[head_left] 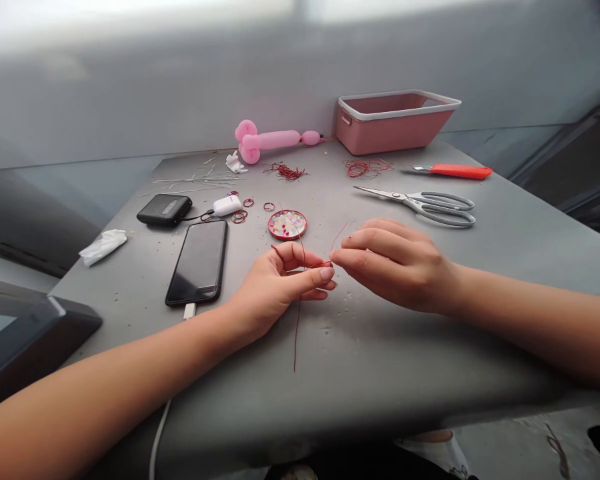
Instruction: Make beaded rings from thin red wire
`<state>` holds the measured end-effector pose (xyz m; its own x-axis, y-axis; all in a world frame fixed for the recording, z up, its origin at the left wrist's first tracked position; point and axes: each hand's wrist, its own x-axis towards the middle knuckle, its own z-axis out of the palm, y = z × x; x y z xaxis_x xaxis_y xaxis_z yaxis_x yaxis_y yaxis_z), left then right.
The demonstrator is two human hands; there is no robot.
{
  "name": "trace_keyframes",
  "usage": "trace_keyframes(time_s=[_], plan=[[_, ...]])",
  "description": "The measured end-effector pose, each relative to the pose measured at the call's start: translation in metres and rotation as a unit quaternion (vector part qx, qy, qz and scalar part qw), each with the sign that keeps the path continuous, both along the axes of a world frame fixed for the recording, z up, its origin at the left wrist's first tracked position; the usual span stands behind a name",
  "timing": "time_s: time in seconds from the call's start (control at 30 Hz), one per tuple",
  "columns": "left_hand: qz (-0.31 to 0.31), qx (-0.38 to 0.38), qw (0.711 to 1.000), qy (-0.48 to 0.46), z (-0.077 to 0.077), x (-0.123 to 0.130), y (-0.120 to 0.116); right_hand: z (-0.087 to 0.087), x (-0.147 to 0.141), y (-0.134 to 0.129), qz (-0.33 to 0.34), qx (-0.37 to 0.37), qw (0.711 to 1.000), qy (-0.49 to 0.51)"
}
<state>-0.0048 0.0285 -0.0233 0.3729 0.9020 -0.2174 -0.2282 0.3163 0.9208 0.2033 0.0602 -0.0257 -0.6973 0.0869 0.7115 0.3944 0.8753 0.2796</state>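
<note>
Over the front middle of the table, my left hand [290, 280] pinches a thin red cord [296, 333] between thumb and fingers. One strand of it hangs down below the hand, and another rises past the fingers. A red loop sits round one finger of that hand. My right hand [400, 263] is closed at the fingertips, which meet the cord right beside the left thumb; a short strand stands up there. Just beyond the hands lies a small round red-rimmed dish [287, 225] holding pale and red beads.
Scissors [420, 203] and a red-handled utility knife [455, 172] lie at right. A pink bin [390, 130] and pink balloon [275, 139] stand at the back. Left are a phone [199, 260] on a cable, a black box [164, 210] and red cord bundles [287, 172] farther back.
</note>
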Motion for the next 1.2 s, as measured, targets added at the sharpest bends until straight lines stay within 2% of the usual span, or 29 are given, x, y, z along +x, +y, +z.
trace_keyframes(time_s=[0.17,0.43,0.63,0.87,1.0,1.2], plan=[[0.010,0.003,1.000,-0.010,-0.001,0.000,0.000,-0.001,0.000,0.000,0.006,-0.027,1.000,0.003],[0.014,0.075,0.997,-0.008,-0.002,0.000,-0.001,-0.002,0.000,0.001,-0.002,-0.076,0.996,0.050],[0.056,0.075,0.996,0.010,-0.001,-0.001,0.000,-0.003,-0.002,-0.006,0.006,-0.084,0.995,0.058],[0.052,0.085,0.995,-0.003,-0.003,0.000,0.000,0.000,-0.006,-0.013,-0.011,-0.119,0.991,0.061],[0.050,0.064,0.997,-0.007,-0.001,0.001,-0.001,-0.001,-0.007,-0.014,-0.041,-0.106,0.991,0.069],[0.059,0.045,0.997,0.000,0.001,0.002,-0.003,-0.002,-0.006,-0.015,-0.034,-0.063,0.995,0.068]])
